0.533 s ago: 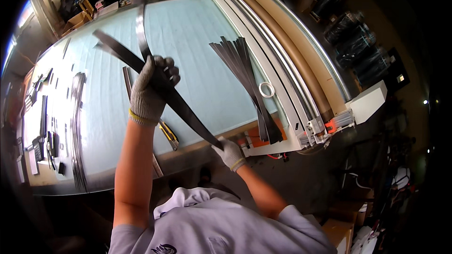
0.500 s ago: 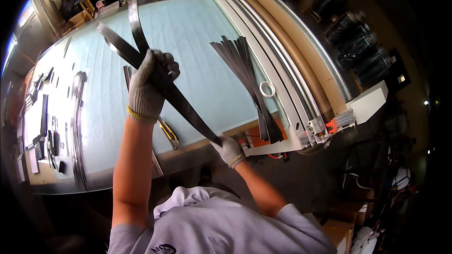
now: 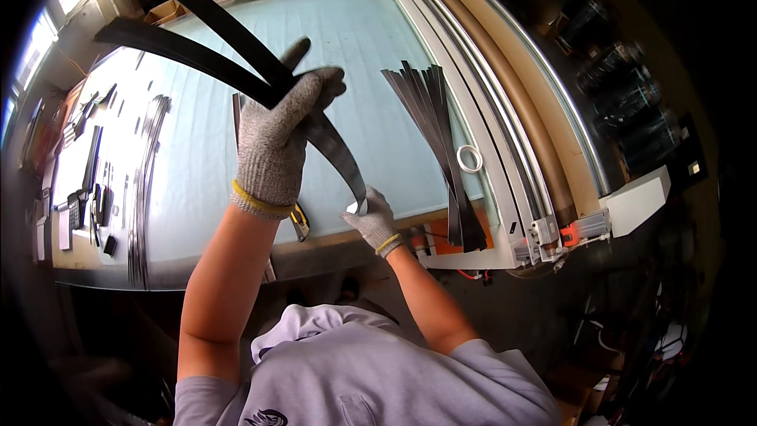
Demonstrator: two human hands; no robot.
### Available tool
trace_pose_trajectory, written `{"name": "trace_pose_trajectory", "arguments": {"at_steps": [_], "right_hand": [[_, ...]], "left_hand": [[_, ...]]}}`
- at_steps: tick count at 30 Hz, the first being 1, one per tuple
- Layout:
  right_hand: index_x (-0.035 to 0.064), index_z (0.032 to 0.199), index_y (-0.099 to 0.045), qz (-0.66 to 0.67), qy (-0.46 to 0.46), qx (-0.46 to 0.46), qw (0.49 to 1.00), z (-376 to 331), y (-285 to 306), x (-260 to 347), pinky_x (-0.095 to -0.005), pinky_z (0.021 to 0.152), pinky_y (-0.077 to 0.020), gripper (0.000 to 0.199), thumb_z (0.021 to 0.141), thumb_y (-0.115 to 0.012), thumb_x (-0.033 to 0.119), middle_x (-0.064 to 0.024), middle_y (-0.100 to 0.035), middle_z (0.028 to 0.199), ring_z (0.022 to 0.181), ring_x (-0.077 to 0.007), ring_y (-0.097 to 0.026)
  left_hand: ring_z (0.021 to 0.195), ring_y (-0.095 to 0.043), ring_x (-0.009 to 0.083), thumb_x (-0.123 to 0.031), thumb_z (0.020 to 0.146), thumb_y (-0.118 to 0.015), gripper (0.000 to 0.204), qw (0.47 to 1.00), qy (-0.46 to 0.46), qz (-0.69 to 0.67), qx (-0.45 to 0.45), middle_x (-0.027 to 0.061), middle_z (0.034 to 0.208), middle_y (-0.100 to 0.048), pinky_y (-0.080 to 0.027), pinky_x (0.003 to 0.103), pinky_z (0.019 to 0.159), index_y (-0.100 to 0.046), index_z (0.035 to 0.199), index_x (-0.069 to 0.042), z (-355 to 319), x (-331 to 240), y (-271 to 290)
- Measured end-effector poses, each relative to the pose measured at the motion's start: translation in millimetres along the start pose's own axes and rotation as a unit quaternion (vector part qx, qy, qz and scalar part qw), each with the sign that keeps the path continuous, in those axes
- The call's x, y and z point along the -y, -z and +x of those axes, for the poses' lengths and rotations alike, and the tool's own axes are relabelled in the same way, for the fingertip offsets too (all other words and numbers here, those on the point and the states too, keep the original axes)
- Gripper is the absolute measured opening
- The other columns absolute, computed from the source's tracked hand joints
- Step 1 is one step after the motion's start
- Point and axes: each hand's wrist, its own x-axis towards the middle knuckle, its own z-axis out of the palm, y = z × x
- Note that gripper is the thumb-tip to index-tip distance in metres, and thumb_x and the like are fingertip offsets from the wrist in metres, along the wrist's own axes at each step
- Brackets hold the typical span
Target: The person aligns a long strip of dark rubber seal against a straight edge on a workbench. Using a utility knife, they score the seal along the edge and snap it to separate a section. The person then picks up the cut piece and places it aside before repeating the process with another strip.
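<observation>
**Strip handling over the cutting surface: slip and spring-back risks**

We find the left hand (image 3: 277, 136), in a grey knit glove, closed in a fist around two long black strips (image 3: 206, 41) held well above the pale blue surface (image 3: 197, 173). The strips fan out up and to the left beyond the fist; below it one dark strip (image 3: 337, 159) curves down to the right hand (image 3: 371, 217), also gloved, which pinches its lower end near the front edge of the surface. Both hands are closed on the material; neither is spread.

In our judgement the main hazard is spring-back: the strip is bent between the hands, and if the right-hand pinch gives way the free end could whip toward the person. The knit gloves could also slide on the smooth strip.

The long free ends overhang the far left and could sweep the small dark pieces (image 3: 95, 189) laid out there.

A yellow-handled utility knife (image 3: 299, 221) lies just below the left wrist; a dropped strip or lowered forearm could meet it.

The fanned stack of black strips (image 3: 434, 118) and the white ring (image 3: 470, 158) lie well apart to the right, at little risk
</observation>
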Motion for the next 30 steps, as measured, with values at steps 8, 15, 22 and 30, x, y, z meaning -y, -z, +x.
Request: {"name": "trace_pose_trajectory", "arguments": {"at_steps": [8,15,22,30], "right_hand": [[0.0081,0.090,-0.065,0.008,-0.002,0.068,0.998,11.2,10.2,-1.2,-0.0453,0.074,-0.0508,0.029,0.076,-0.085,0.025,-0.0105,-0.066,0.088,0.085,-0.0352,-0.063],[0.0039,0.096,-0.066,0.121,-0.149,0.151,0.970,-8.0,-1.6,-22.1,-0.0316,0.068,-0.0520,0.027,0.080,-0.083,0.017,-0.0074,-0.064,0.078,0.071,-0.0159,-0.060],[0.0028,0.089,-0.066,0.151,-0.122,0.117,0.974,-32.1,-19.7,-42.5,-0.0334,0.066,-0.0520,0.022,0.083,-0.080,0.018,-0.0092,-0.065,0.076,0.068,-0.0187,-0.061],[0.0037,0.088,-0.065,0.143,-0.133,0.117,0.974,-56.3,-32.0,-53.9,-0.0336,0.068,-0.0533,0.020,0.085,-0.079,0.017,-0.0109,-0.066,0.075,0.070,-0.0239,-0.065]], "left_hand": [[0.082,-0.057,0.0144,-0.026,0.104,-0.060,0.035,0.999,0.020,-0.019,-0.029,0.0016,0.084,-0.058,-0.049,0.037,0.091,-0.059,0.124,0.002,-11.0,1.7,5.0],[0.094,-0.068,0.0217,-0.015,0.097,-0.069,0.048,0.999,0.001,-0.023,-0.030,0.0107,0.094,-0.069,-0.054,0.035,0.095,-0.054,0.133,0.013,-12.9,1.9,17.6],[0.091,-0.061,0.0168,-0.019,0.104,-0.059,0.035,0.999,-0.028,-0.005,-0.024,0.0041,0.089,-0.062,-0.046,0.040,0.100,-0.057,0.128,0.006,-20.7,-16.5,36.2],[0.076,-0.055,0.0149,-0.021,0.105,-0.057,0.039,0.996,-0.056,-0.029,-0.056,0.0010,0.076,-0.054,-0.049,0.038,0.087,-0.055,0.132,0.007,-31.9,-37.3,64.0]]}}
